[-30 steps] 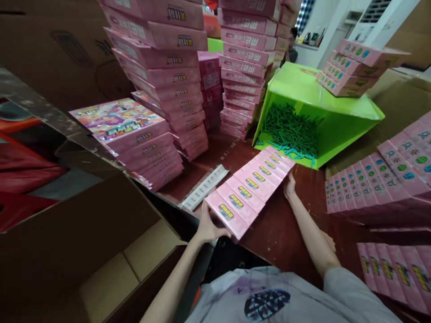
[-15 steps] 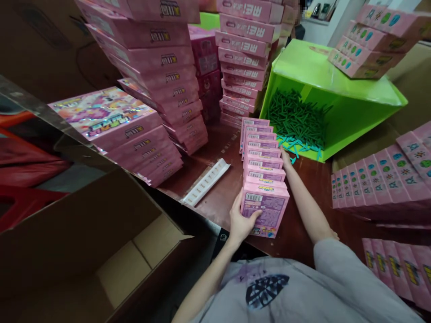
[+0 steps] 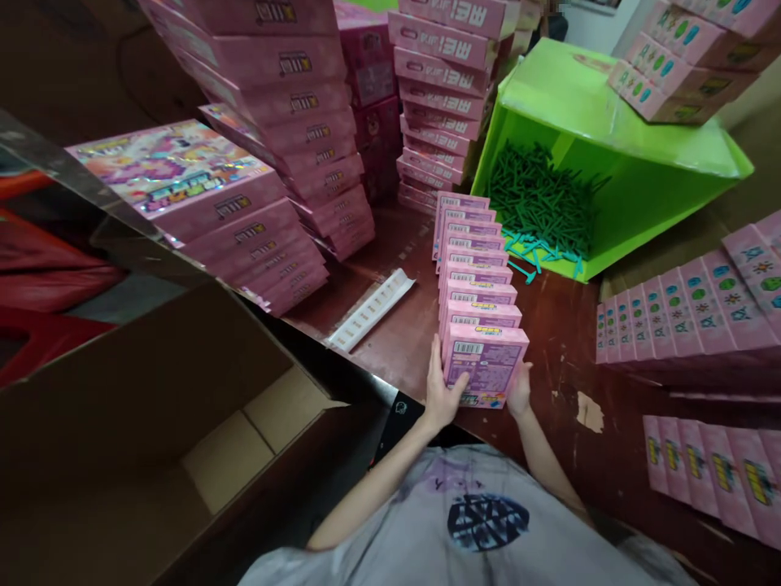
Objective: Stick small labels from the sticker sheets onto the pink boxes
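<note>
Right hand (image 3: 521,392) has drawn back along the row to the nearest pink box (image 3: 488,366), so the farther boxes now stand unheld. Left hand (image 3: 444,399) grips that box's left edge, thumb on the printed face; right hand lies at its right side, finger closure hidden. Upright row of pink boxes (image 3: 477,260) runs across the tabletop (image 3: 552,325) toward the green bin (image 3: 659,203).

The left hand (image 3: 440,392) and right hand (image 3: 519,394) clasp the nearest upright pink box (image 3: 488,368).
</note>
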`<act>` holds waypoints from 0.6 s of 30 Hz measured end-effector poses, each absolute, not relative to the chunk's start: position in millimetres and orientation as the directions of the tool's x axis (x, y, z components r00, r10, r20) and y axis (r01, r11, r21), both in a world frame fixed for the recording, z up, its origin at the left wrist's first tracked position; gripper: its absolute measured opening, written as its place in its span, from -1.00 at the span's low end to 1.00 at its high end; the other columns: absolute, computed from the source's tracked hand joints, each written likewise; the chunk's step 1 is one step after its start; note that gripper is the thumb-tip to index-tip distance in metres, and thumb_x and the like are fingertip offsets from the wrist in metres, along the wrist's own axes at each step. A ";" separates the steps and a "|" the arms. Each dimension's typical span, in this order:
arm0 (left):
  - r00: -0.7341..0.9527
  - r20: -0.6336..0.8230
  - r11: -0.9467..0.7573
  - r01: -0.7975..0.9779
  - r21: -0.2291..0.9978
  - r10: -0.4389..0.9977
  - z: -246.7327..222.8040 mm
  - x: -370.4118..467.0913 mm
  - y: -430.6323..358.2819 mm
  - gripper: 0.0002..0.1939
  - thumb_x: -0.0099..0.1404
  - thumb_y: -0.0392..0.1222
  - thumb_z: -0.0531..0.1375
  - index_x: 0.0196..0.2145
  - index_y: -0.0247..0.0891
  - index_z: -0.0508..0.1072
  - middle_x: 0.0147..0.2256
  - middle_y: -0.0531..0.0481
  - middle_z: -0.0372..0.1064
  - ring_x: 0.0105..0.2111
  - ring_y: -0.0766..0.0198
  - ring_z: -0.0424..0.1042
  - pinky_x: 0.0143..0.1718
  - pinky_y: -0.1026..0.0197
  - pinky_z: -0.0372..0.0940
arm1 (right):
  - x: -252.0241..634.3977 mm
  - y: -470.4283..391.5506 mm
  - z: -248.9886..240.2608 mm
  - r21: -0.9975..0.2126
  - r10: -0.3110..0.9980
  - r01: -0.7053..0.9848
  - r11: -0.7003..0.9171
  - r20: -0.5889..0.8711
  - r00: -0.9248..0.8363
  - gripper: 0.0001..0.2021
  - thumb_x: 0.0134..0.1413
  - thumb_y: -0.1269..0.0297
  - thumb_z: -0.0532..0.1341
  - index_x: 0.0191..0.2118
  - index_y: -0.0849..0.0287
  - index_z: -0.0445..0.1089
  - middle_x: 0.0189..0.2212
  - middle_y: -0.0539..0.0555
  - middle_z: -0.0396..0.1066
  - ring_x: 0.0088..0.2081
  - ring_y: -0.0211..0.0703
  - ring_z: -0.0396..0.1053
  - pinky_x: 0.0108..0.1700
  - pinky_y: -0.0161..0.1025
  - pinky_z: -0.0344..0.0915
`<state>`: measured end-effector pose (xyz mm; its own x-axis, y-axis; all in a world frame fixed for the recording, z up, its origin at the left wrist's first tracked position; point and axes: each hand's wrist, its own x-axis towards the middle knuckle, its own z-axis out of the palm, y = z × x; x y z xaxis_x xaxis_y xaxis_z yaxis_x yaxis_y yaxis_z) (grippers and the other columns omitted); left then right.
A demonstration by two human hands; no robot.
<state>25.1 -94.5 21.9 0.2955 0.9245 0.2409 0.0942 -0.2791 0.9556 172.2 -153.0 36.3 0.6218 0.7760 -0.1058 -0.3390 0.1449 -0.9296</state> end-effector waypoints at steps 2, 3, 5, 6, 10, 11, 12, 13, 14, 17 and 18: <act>0.252 0.344 -0.371 0.065 0.926 0.904 24.7 15.0 -82.1 -0.23 0.38 0.17 0.00 0.39 -0.25 -0.12 0.39 -0.27 -0.18 0.39 0.03 -0.13 0.35 -0.07 -0.06 | 174.5 -155.9 36.2 -0.959 0.729 -0.205 0.195 0.002 0.685 -0.11 0.03 -0.44 -0.02 0.33 0.08 0.09 0.25 0.19 0.23 0.28 0.07 0.19 0.32 0.15 0.06; 0.184 0.391 -0.413 0.098 0.906 0.902 27.5 6.1 -70.4 -0.27 0.40 0.16 -0.04 0.37 -0.28 -0.05 0.38 -0.29 -0.14 0.38 0.03 -0.10 0.35 -0.07 -0.07 | 178.3 -157.9 36.7 -0.967 0.699 -0.126 0.220 0.066 0.712 -0.09 0.04 -0.44 -0.03 0.36 0.08 0.01 0.30 0.20 0.14 0.32 0.06 0.13 0.36 0.14 -0.02; -0.021 0.426 -0.404 0.280 0.871 0.904 34.9 -18.2 -39.2 -0.37 0.41 0.12 -0.05 0.27 -0.35 0.16 0.30 -0.33 0.07 0.33 0.04 0.05 0.33 -0.04 -0.03 | 188.1 -163.1 38.6 -0.968 0.630 0.013 0.252 0.174 0.757 -0.08 0.08 -0.40 -0.05 0.39 0.16 -0.08 0.33 0.26 0.05 0.35 0.08 0.06 0.37 0.16 -0.11; -0.136 0.400 -0.322 0.389 0.863 0.907 38.4 -32.6 -21.7 -0.43 0.44 0.08 -0.09 0.19 -0.39 0.26 0.22 -0.33 0.19 0.27 0.06 0.14 0.30 -0.02 0.01 | 193.0 -166.1 39.6 -0.964 0.593 0.057 0.259 0.206 0.778 -0.09 0.11 -0.36 -0.06 0.39 0.21 -0.08 0.32 0.31 0.07 0.34 0.10 0.08 0.35 0.19 -0.09; -0.357 0.230 0.010 0.559 0.829 0.906 43.1 -87.4 32.8 -0.47 0.23 0.06 0.22 -0.01 -0.44 0.43 0.09 -0.35 0.29 0.14 -0.11 0.22 0.17 -0.16 0.10 | 205.2 -176.3 44.0 -0.959 0.451 0.159 0.236 0.252 0.856 -0.30 0.24 -0.11 -0.11 0.36 0.23 -0.02 0.25 0.35 0.19 0.25 0.10 0.23 0.27 0.25 0.06; -0.359 0.205 0.035 0.562 0.826 0.911 42.0 -96.8 39.5 -0.50 0.12 0.03 0.31 -0.10 -0.43 0.48 0.04 -0.34 0.34 0.11 -0.14 0.25 0.14 -0.18 0.12 | 206.0 -177.7 45.4 -0.955 0.418 0.181 0.234 0.267 0.868 -0.34 0.24 -0.05 -0.09 0.35 0.23 0.00 0.23 0.35 0.21 0.24 0.09 0.25 0.26 0.25 0.08; -0.356 0.186 0.054 0.567 0.822 0.916 41.0 -103.8 43.2 -0.58 0.06 -0.03 0.35 -0.21 -0.40 0.51 -0.04 -0.29 0.40 0.05 -0.13 0.30 0.10 -0.15 0.16 | 206.0 -178.3 47.4 -0.950 0.390 0.205 0.236 0.286 0.875 -0.36 0.24 0.00 -0.05 0.33 0.23 0.02 0.22 0.35 0.23 0.22 0.08 0.27 0.25 0.25 0.10; -0.353 0.173 0.064 0.569 0.820 0.920 40.8 -108.6 44.5 -0.68 0.05 -0.08 0.35 -0.31 -0.37 0.52 -0.14 -0.24 0.45 -0.02 -0.07 0.36 0.06 -0.09 0.20 | 205.1 -178.1 50.2 -0.943 0.365 0.238 0.233 0.312 0.877 -0.37 0.22 0.04 0.01 0.32 0.24 0.05 0.20 0.35 0.26 0.20 0.08 0.30 0.24 0.25 0.12; -0.353 0.166 0.070 0.568 0.820 0.921 42.2 -111.8 43.6 -0.77 0.08 -0.11 0.32 -0.36 -0.35 0.52 -0.23 -0.18 0.47 -0.11 0.01 0.40 0.01 -0.02 0.24 | 203.5 -177.1 54.3 -0.933 0.342 0.281 0.226 0.347 0.873 -0.38 0.18 0.09 0.08 0.31 0.25 0.08 0.18 0.34 0.28 0.19 0.09 0.31 0.23 0.25 0.15; -0.387 0.232 0.006 0.525 0.851 0.892 61.6 -117.0 31.2 -0.77 0.19 -0.08 0.23 -0.31 -0.32 0.53 -0.35 -0.06 0.49 -0.32 0.22 0.45 -0.18 0.19 0.31 | 193.6 -170.7 79.3 -0.844 0.294 0.505 0.180 0.537 0.791 -0.45 0.07 0.28 0.26 0.21 0.18 0.26 0.10 0.25 0.38 0.13 0.07 0.36 0.17 0.18 0.26; -0.402 0.280 -0.048 0.498 0.866 0.872 73.7 -118.6 24.6 -0.75 0.18 -0.06 0.24 -0.29 -0.31 0.53 -0.36 -0.03 0.49 -0.36 0.25 0.44 -0.24 0.23 0.31 | 188.6 -168.0 92.8 -0.772 0.291 0.609 0.182 0.634 0.716 -0.51 0.05 0.36 0.28 0.15 0.14 0.34 0.04 0.21 0.43 0.09 0.05 0.39 0.14 0.15 0.30</act>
